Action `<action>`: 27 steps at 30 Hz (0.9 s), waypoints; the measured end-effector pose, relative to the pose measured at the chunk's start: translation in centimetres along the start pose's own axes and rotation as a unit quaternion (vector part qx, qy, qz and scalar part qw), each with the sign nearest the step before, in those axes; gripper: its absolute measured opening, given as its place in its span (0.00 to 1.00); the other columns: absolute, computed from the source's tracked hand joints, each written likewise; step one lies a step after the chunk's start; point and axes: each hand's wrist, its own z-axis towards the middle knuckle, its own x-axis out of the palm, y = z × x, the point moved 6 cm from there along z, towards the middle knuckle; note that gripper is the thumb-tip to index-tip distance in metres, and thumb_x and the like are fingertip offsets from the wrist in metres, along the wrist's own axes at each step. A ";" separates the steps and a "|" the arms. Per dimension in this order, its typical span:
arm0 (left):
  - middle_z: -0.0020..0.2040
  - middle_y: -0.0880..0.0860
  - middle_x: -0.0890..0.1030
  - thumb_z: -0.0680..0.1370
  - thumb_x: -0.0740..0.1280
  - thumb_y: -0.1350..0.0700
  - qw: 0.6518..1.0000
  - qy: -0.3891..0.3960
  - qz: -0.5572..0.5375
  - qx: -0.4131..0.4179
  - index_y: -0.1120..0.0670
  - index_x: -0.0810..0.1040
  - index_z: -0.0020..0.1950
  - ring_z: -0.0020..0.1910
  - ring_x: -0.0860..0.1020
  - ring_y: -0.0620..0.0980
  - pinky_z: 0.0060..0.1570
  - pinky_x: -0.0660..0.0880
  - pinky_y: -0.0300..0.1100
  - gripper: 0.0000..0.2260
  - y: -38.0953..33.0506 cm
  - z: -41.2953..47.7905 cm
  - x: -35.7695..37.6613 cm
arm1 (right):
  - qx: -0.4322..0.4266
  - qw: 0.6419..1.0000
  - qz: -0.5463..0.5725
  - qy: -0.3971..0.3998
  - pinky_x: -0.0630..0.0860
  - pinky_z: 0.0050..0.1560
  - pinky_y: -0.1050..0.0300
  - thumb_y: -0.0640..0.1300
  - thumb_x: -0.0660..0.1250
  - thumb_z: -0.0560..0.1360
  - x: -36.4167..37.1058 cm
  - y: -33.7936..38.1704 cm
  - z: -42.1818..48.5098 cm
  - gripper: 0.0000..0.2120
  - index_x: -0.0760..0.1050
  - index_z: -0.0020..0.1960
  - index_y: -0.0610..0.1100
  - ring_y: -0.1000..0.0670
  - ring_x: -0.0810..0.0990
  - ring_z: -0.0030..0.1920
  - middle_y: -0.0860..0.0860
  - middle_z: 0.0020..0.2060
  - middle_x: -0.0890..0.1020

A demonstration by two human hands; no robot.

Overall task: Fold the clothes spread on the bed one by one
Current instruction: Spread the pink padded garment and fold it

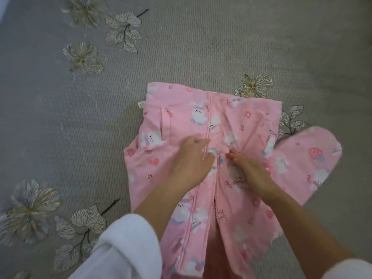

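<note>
Our left hand [193, 156] and right hand [249, 170] press the pink jacket [221, 121] on the bed [181, 47], fingers together beside its zipper [208, 127]; its small side label [141, 104] is unreadable.

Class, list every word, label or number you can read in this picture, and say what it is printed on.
Small script print on the pink garment, near the zip's lower end: too blurred to read.
White tag at the garment's far left edge: marks too small to read.
No other text shows.

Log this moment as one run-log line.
stage: zipping | item: pink bunny-print garment | left hand: on zipper | right hand: on front panel | surface: bed
</note>
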 end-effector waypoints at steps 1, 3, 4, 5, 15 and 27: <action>0.64 0.54 0.70 0.76 0.64 0.56 0.996 -0.093 -0.002 0.015 0.54 0.76 0.65 0.65 0.68 0.52 0.62 0.58 0.32 0.17 0.7 -0.4 -1.9 | -0.018 0.999 -0.039 -0.011 0.63 0.70 0.61 0.41 0.60 0.80 0.1 -0.1 -0.1 0.15 0.76 0.65 0.47 0.60 0.66 0.69 0.56 0.72 0.68; 0.65 0.57 0.69 0.74 0.65 0.55 0.967 -0.251 0.051 0.005 0.54 0.74 0.66 0.65 0.65 0.56 0.63 0.58 0.40 0.20 2.6 -1.4 -5.4 | -0.051 0.988 -0.146 -0.022 0.49 0.71 0.65 0.46 0.61 0.80 0.9 -0.1 -0.6 0.18 0.71 0.70 0.50 0.58 0.57 0.74 0.57 0.73 0.63; 0.68 0.59 0.67 0.74 0.64 0.51 0.955 -0.283 0.086 -0.028 0.54 0.72 0.68 0.66 0.64 0.58 0.64 0.58 0.45 0.22 4.1 -1.4 -6.5 | -0.061 0.975 -0.214 -0.023 0.46 0.71 0.62 0.51 0.60 0.80 1.6 -0.3 -0.8 0.21 0.66 0.73 0.53 0.57 0.53 0.76 0.60 0.74 0.59; 0.70 0.60 0.66 0.76 0.64 0.48 0.951 -0.278 0.106 -0.078 0.55 0.68 0.71 0.68 0.63 0.59 0.66 0.58 0.50 0.25 5.7 -1.2 -7.3 | -0.063 0.959 -0.274 -0.026 0.45 0.71 0.59 0.55 0.58 0.80 2.3 -0.6 -1.2 0.24 0.61 0.74 0.56 0.58 0.48 0.76 0.63 0.74 0.55; 0.26 0.49 0.76 0.78 0.63 0.42 0.969 -0.019 -0.097 -0.226 0.54 0.78 0.42 0.21 0.71 0.45 0.20 0.64 0.34 0.16 10.5 3.1 -9.8 | -0.127 0.946 -0.278 -0.113 0.41 0.72 0.47 0.68 0.53 0.73 5.0 3.8 1.1 0.34 0.48 0.76 0.62 0.52 0.43 0.77 0.57 0.78 0.49; 0.48 0.56 0.82 0.68 0.72 0.45 0.891 -0.394 -0.086 -0.209 0.56 0.77 0.53 0.48 0.81 0.56 0.46 0.75 0.52 0.20 10.7 -3.2 -17.1 | -0.098 0.882 -0.447 -0.110 0.35 0.71 0.42 0.65 0.47 0.78 5.8 1.2 3.8 0.30 0.38 0.76 0.63 0.48 0.36 0.76 0.55 0.78 0.42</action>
